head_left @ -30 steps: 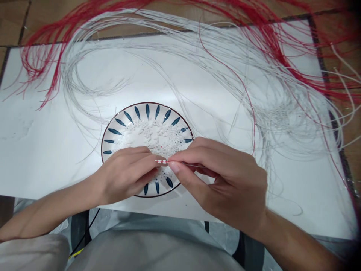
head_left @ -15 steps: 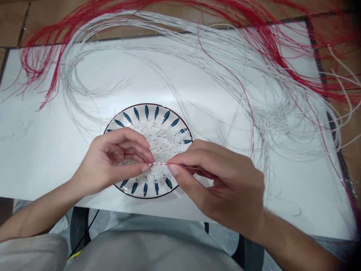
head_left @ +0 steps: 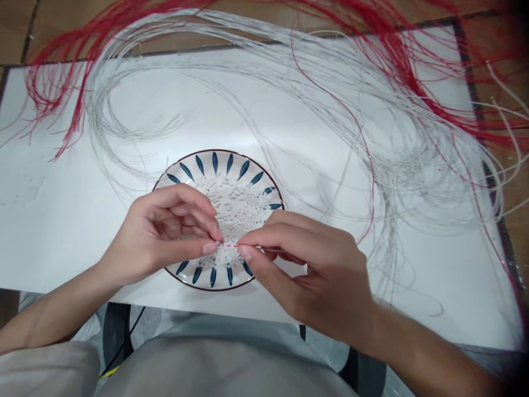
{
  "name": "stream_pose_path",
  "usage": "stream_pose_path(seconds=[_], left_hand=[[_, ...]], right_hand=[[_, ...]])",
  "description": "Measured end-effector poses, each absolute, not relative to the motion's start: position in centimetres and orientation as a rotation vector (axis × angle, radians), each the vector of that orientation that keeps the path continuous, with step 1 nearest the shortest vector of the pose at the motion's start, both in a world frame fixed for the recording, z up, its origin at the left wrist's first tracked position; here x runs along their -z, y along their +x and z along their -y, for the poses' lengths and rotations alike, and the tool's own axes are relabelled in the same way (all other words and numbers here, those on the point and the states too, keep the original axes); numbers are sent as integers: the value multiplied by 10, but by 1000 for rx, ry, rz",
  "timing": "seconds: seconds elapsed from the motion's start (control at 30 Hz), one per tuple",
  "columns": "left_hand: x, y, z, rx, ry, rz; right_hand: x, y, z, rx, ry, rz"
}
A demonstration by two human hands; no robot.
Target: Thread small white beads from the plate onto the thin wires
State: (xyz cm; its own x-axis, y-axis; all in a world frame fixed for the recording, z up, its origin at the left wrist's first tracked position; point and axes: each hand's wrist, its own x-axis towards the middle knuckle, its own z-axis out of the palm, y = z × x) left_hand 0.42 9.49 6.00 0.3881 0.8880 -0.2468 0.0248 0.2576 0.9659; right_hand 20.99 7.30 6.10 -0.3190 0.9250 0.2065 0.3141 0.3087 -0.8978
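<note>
Bridging left hand (head_left: 151, 237) and right hand (head_left: 320, 267), both finger-pinched around it: red-and-white strand (head_left: 229, 246).

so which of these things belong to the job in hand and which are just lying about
In use:
- red-and-white strand, pinched between left hand and right hand
- plate of small white pieces beneath, likely supplying it

Lying about:
- red strands and white strands, perhaps stock
- black cable, seemingly unrelated
</note>
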Motion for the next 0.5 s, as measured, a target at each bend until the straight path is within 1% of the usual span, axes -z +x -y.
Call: stream_pose_path(seconds=[0.5], left_hand=[[-61, 7, -94, -776, 1231, -981]], right_hand=[[-60, 209, -72, -957, -1125, 1838]])
